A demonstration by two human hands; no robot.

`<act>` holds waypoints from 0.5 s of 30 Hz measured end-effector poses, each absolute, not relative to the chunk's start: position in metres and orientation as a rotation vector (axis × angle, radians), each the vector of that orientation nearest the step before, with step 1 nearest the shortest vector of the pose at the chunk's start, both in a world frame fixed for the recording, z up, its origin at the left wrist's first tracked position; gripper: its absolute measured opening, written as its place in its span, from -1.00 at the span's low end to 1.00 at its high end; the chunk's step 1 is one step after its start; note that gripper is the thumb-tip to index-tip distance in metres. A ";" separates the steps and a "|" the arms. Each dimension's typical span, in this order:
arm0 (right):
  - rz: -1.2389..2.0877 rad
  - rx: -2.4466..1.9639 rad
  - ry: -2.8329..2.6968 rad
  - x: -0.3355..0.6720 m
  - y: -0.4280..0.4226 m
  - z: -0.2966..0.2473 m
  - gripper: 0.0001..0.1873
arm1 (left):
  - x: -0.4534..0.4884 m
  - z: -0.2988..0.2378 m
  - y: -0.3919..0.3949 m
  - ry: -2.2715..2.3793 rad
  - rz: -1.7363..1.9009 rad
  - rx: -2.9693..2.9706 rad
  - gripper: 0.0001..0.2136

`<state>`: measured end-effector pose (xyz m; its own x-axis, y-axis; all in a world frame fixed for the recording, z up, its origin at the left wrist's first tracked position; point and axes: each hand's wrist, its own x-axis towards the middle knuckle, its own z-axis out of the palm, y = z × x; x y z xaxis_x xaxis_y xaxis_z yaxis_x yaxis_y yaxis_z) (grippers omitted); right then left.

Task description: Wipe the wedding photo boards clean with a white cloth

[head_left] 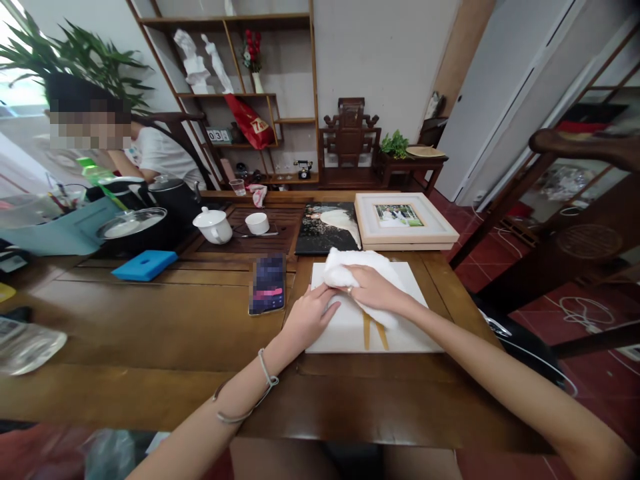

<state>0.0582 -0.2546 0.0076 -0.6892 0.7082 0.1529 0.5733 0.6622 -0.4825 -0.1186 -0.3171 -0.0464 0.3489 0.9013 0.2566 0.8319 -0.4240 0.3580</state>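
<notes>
A white cloth (389,265) lies bunched on a flat white panel (336,335) at the table's front. Pressed onto the cloth, my right hand (376,287) grips it, with a ring showing on one finger. My left hand (311,315) rests over the panel's left side, its fingers extended and their tips at the cloth's edge beside my right hand. Two gold-coloured strips (367,331) show on the panel below the cloth; their upper ends are covered.
A phone (267,285) lies left of the panel. Behind stand a photo panel (327,230) and a framed photo (433,230). Further left are a lidded white cup (213,227), a blue block (145,265) and a kettle (174,200). A person (160,153) sits at the far left.
</notes>
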 end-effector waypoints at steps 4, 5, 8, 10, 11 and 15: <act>0.573 -0.942 -2.627 0.040 -0.249 0.009 -0.70 | -0.118 -0.044 -0.319 1.613 0.669 2.401 -0.75; 0.565 -0.946 -2.638 0.043 -0.249 0.010 -0.68 | -0.119 -0.044 -0.319 1.610 0.683 2.386 -0.74; 0.529 -0.998 -2.649 0.067 -0.249 0.012 -0.59 | -0.119 -0.046 -0.319 1.605 0.716 2.346 -0.73; 0.509 -1.047 -2.640 0.093 -0.248 0.011 -0.55 | -0.119 -0.048 -0.319 1.610 0.716 2.329 -0.73; 0.497 -1.079 -2.626 0.108 -0.246 0.010 -0.53 | -0.119 -0.049 -0.319 1.611 0.710 2.322 -0.73; 0.411 -1.247 -2.530 0.161 -0.243 -0.003 -0.45 | -0.118 -0.051 -0.319 1.614 0.699 2.308 -0.73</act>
